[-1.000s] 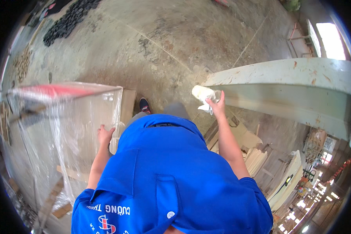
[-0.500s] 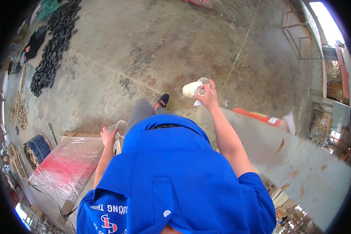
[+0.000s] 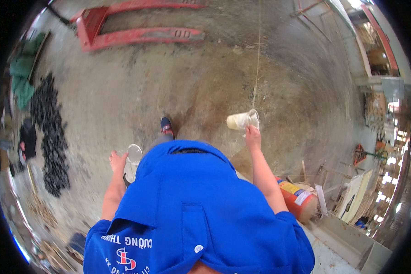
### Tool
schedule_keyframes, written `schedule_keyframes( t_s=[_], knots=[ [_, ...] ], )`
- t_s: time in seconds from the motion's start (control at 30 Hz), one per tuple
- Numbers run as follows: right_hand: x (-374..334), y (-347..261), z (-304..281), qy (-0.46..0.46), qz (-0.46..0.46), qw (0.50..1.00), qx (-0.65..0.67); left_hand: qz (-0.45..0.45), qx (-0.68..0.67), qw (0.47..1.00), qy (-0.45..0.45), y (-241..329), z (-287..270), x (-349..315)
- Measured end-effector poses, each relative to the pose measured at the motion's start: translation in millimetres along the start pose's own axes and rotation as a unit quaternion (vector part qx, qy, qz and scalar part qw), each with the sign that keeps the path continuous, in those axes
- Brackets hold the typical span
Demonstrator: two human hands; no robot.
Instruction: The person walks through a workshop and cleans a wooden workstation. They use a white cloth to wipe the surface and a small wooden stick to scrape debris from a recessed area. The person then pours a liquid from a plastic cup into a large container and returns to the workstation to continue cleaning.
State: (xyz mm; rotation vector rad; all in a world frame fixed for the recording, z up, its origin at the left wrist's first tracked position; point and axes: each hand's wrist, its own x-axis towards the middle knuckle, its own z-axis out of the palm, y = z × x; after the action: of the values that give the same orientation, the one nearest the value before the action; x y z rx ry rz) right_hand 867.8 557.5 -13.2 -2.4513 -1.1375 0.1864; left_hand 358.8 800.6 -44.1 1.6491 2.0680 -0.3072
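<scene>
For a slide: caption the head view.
Right hand holding a pale cup, left hand a clear cup, red pallet jack ahead.

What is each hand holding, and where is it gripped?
The right hand grips a pale cup near its open end. The left hand holds a clear cup, seemingly near its rim.

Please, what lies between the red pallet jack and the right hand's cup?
In the head view, just stained concrete floor lies between the pallet jack and the cup.
</scene>
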Motion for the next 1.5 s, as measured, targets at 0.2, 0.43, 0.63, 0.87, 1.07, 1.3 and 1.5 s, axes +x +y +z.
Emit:
schedule_keyframes(
  t_s=[0.2,0.43,0.63,0.87,1.07,1.3,1.5],
  knots=[
    [72,42,-11,0.07,0.176,0.982,-0.02,0.199,0.085,0.974,0.071,277,-109,162],
    [176,117,-31,0.063,0.3,0.951,-0.045,0.291,0.054,0.949,0.106,552,-130,223],
    [330,178,-55,0.069,0.252,0.965,-0.009,0.178,0.13,0.975,0.028,649,-100,195],
    [569,246,-84,0.013,0.249,0.968,0.009,0.061,0.119,0.99,-0.037,809,-95,230],
    [738,303,-99,0.02,0.283,0.959,-0.023,0.092,0.109,0.989,-0.047,1057,-101,309],
    [909,347,-108,0.04,0.41,0.911,0.026,0.398,0.034,0.915,0.062,1438,-112,393],
    [1081,425,-124,0.074,0.358,0.93,-0.017,0.491,-0.025,0.863,0.121,1675,-119,432]
  ],
)
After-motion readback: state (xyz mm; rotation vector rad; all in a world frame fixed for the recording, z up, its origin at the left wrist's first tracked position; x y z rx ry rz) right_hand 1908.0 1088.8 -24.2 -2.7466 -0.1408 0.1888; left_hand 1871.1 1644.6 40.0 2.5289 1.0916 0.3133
